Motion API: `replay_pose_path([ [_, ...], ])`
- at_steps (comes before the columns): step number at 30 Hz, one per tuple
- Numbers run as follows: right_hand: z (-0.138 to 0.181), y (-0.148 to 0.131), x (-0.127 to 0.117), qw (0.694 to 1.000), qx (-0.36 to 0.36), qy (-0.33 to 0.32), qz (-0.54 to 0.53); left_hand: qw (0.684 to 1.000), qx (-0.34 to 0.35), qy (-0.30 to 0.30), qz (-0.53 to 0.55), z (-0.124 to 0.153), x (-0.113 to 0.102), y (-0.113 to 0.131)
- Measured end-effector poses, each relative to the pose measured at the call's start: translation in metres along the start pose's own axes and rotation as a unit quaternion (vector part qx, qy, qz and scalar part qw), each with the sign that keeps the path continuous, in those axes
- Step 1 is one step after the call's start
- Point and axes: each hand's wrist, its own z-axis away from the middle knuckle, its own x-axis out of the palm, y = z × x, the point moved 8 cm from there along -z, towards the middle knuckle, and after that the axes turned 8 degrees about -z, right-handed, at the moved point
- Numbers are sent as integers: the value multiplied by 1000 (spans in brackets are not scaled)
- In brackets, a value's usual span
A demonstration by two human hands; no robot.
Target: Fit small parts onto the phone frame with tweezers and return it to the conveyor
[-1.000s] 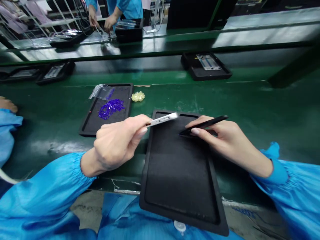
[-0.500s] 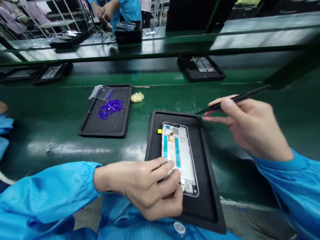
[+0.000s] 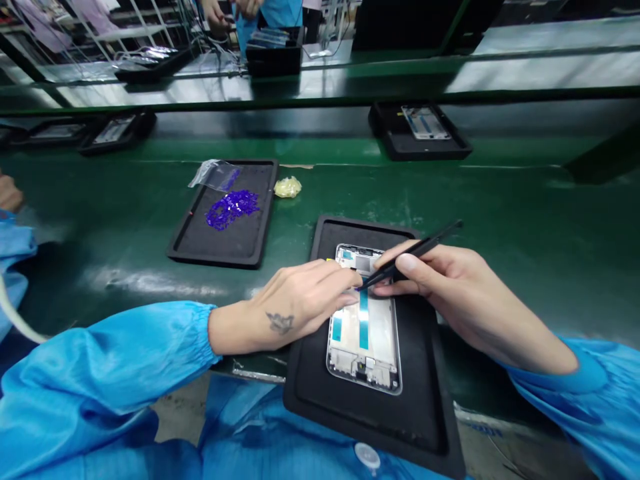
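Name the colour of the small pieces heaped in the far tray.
Purple-blue small pieces, on the black far tray; head view.

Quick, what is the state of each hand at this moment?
Left hand: holds nothing, fingers flat on the upper left edge of the phone frame in the black tray.
Right hand: closed on black tweezers, tip at the frame's upper part.

No lettering, label, brand, number or sign is showing clearly enough to read; the phone frame (image 3: 364, 327), the trays (image 3: 425, 400) and the bench (image 3: 500, 200) are bearing none that can be made out.
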Motion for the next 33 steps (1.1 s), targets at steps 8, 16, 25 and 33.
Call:
replay_pose_path([
  [8,1,4,3,1000,3,-16,24,999,-3,22,43,-3,-3,-2],
  [16,13,-12,-1,992,-62,56,93,958,-198,-47,204,-10,-2,-26],
  [25,13,-20,8,981,-107,21,160,967,-174,-54,177,-9,0,-22],
  [33,14,-23,10,975,-109,12,193,965,-177,-64,182,-9,2,-22],
])
